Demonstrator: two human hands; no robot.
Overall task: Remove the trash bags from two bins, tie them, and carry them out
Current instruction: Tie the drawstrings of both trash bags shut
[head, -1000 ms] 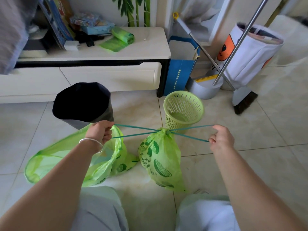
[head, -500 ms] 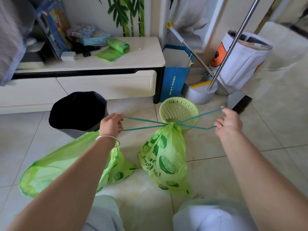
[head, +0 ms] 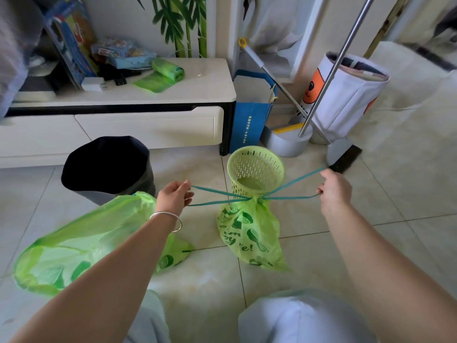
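Note:
A small green trash bag (head: 249, 233) with lime prints stands on the floor tiles, its neck cinched tight by teal drawstrings (head: 217, 195). My left hand (head: 174, 196) grips the left drawstring loop and my right hand (head: 335, 190) grips the right loop, both pulled taut and apart. A second, larger green trash bag (head: 81, 243) lies open on the floor under my left forearm. Behind the small bag stands the empty green mesh bin (head: 256, 169). The dark bin (head: 108, 167) with a black liner sits to the left.
A white low cabinet (head: 148, 125) holds a roll of green bags (head: 168, 70) and boxes. A blue paper bag (head: 252, 120), grey dustpan (head: 288, 142), broom (head: 343, 157) with metal pole and a white fabric hamper (head: 346, 95) stand at the right. My knees are at the bottom edge.
My hands have pulled the drawstrings further apart and the bag's neck has closed tighter. The view has tilted up slightly.

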